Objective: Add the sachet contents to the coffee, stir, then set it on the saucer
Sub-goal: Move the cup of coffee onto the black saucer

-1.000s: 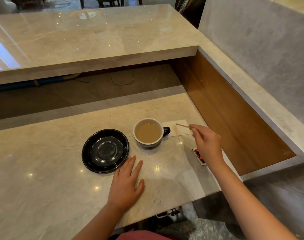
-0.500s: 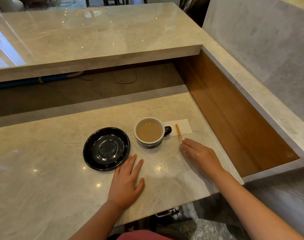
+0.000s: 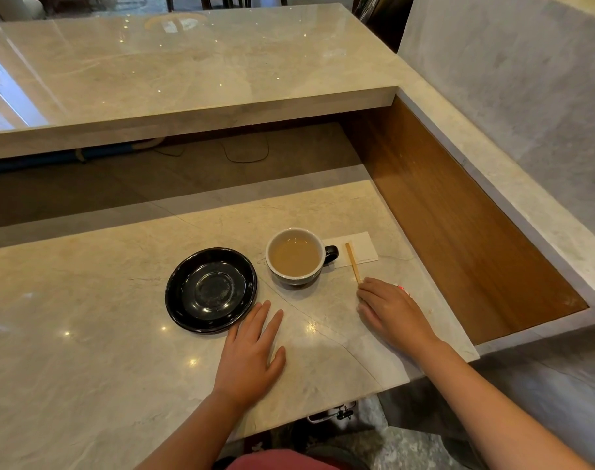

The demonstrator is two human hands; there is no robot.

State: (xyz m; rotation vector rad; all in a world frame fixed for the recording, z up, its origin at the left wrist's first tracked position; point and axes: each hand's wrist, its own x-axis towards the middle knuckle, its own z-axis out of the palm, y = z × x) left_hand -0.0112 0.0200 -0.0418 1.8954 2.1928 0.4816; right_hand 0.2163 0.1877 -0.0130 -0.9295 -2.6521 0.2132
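Left hand [image 3: 250, 354] flat on the counter [image 3: 86, 334], palm down, fingers [image 3: 255, 320] straight and slightly spread, gripping nothing, tips just short of the saucer [image 3: 210, 290] rim; right hand [image 3: 392, 313] also low on the counter, palm down, fingers loosely extended and close together, not clenched, holding nothing; right fingertips [image 3: 364, 289] at or touching the near end of the stirrer [image 3: 353, 262], contact too fine to tell for sure; stirrer lying flat, far end over the napkin [image 3: 357, 249], near end on bare stone; cup [image 3: 296, 256] upright on the counter between saucer and napkin, not on the saucer, full of pale brown coffee, dark handle pointing right toward the napkin and overlapping its left edge; saucer black, glossy, nothing on it, just left of the cup, apart from it; sachet [image 3: 403, 289] mostly hidden behind the right hand, only a small red-and-white scrap showing at the knuckles, torn or whole impossible to tell; both forearms bare, cut off at the bottom edge; a strip of reddish cloth [image 3: 282, 461] at the bottom edge, partly out of frame; a small metal fitting [image 3: 336, 413] under the counter lip, hard to make out; dark cables [image 3: 245, 154] in the shadowed recess beneath the upper slab [image 3: 187, 79], ends lost in the dark.
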